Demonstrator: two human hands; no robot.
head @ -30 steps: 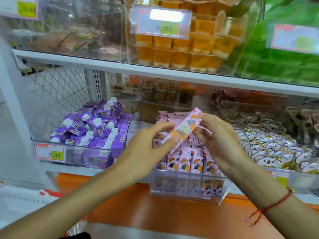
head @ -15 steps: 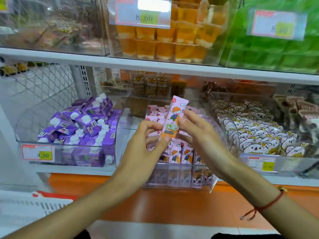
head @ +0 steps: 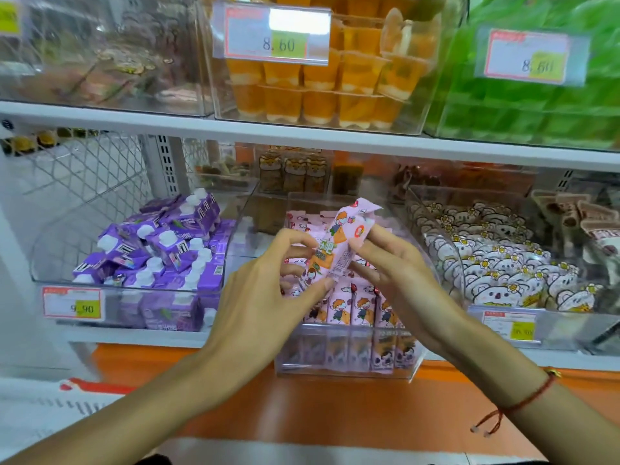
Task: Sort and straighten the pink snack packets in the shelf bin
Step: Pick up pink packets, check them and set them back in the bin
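A long pink snack packet (head: pixel 339 243) with a cartoon child on it is held nearly upright above the clear shelf bin (head: pixel 345 367). My left hand (head: pixel 268 290) pinches its lower end. My right hand (head: pixel 392 266) grips its upper right side with thumb and fingers. Below them, a row of pink packets (head: pixel 355 307) stands upright along the bin's front, and more pink packets (head: pixel 302 219) lie loose at the back.
A clear bin of purple drink cartons (head: pixel 161 253) sits to the left, and a bin of white bear-face packets (head: pixel 496 266) to the right. An orange shelf lip (head: pixel 302 404) runs below. The shelf above (head: pixel 302 132) carries orange jelly cups (head: pixel 322 95) and green packs (head: pixel 536 105).
The packet has swung from slanting to nearly upright and come slightly lower. Both hands have stayed on it, and the view has shifted a little.
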